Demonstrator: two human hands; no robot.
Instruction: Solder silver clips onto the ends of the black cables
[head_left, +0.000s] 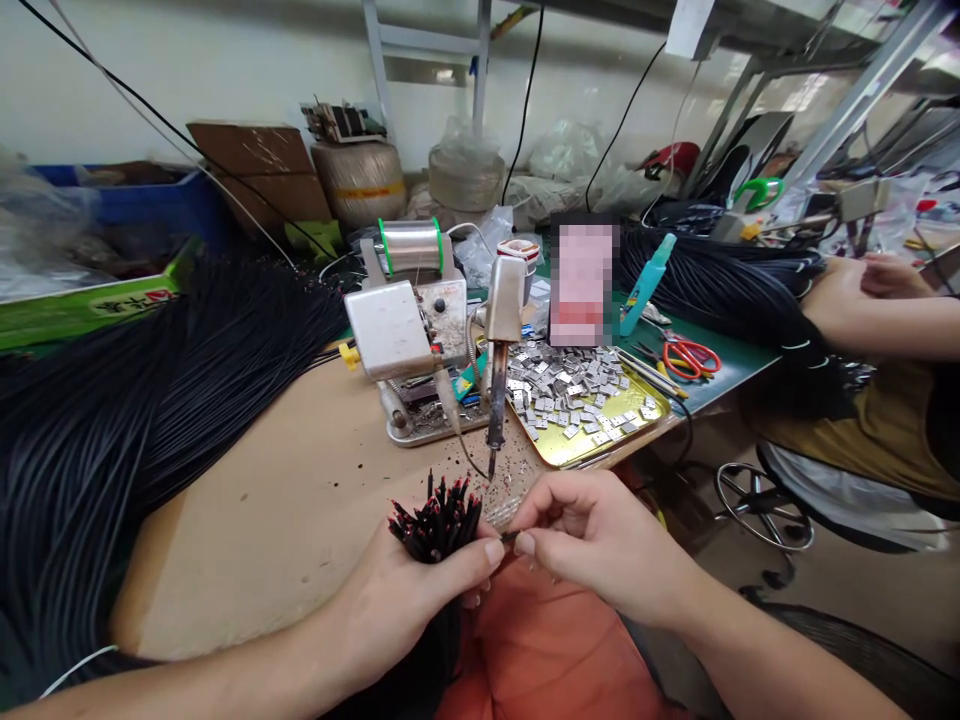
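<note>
A thick bundle of black cables (436,522), with small red wire tips showing at the ends, is wrapped in my left hand (431,580). Close beside it, my right hand (577,535) pinches the end of a single black cable (511,536) between thumb and forefinger. The thumbs of both hands are almost touching. Just above them a soldering iron (496,400) points downward, its tip over the table. It stands at a soldering machine (397,330) that carries a spool of solder wire (411,246). Where the cable bundle drops below my left hand, the forearm partly hides it.
A yellow tray (551,450) holds many small metal connectors. Red-handled scissors (690,358) and a turquoise bottle (646,285) sit behind it. A large heap of black cables (150,420) covers the left side. At right, a co-worker's hands (862,290) are by another cable bundle.
</note>
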